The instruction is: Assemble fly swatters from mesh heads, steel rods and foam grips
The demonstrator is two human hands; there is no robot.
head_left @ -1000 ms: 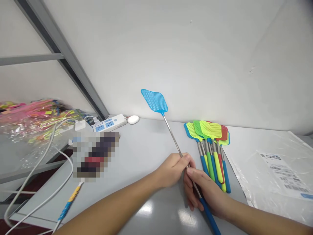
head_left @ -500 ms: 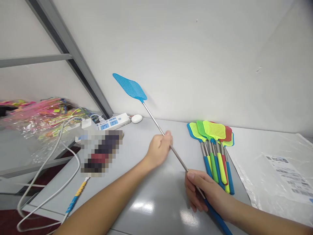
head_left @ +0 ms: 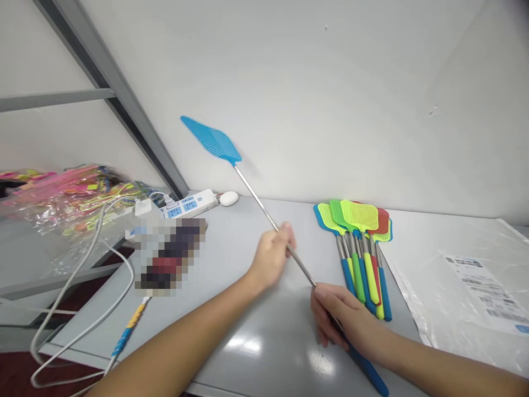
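A blue fly swatter (head_left: pixel 212 142) with a metal rod is held slantwise over the table, its mesh head up at the left and its blue grip at the lower right. My left hand (head_left: pixel 273 253) is closed around the middle of the rod. Lower down, my right hand (head_left: pixel 341 314) wraps the rod just above the blue grip, palm hiding part of it. To the right of my hands lies a pile of several fly swatters (head_left: pixel 359 216) in yellow, green, red and blue, heads toward the wall.
A clear plastic bag (head_left: pixel 463 275) with a printed label covers the table's right side. At the left are a power strip (head_left: pixel 194 203), a white mouse-like object (head_left: pixel 228 198), a blurred-out item (head_left: pixel 171 256) and a looping white cable (head_left: pixel 93 245). Plastic-wrapped goods (head_left: pixel 74 193) lie by the metal frame.
My left hand has slid slightly down the rod, toward my right hand. The swatter's head shows a little more edge-on and sits slightly higher and further left. Both hands keep their hold.
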